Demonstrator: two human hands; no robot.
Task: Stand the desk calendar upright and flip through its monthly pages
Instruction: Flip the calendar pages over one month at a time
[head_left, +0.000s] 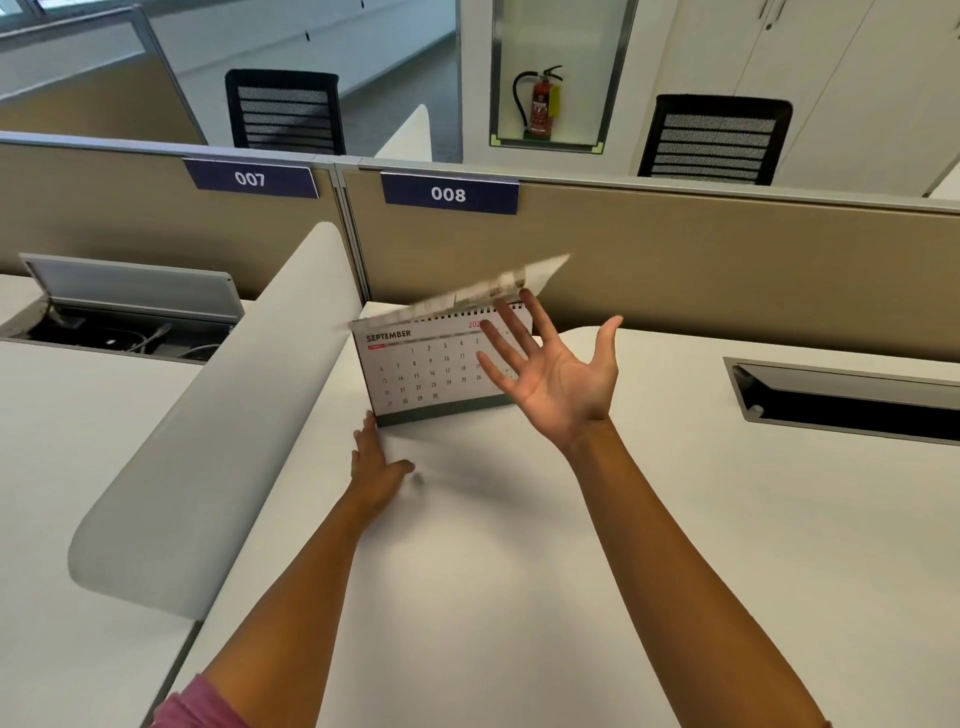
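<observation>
The desk calendar (426, 369) stands upright on the white desk (519, 519), near the beige partition, showing its SEPTEMBER page. One page (467, 296) is blurred in mid-air above the spiral binding, swinging over the top. My right hand (550, 374) is raised palm-up in front of the calendar's right side, fingers spread, holding nothing; its fingertips are near the flying page. My left hand (376, 462) lies flat on the desk with its fingertips against the calendar's lower left corner.
A curved grey divider (218, 415) borders the desk on the left. A cable tray (841, 400) is recessed into the desk at the right. The partition (675, 260) with labels 007 and 008 closes the back. Two black chairs stand beyond.
</observation>
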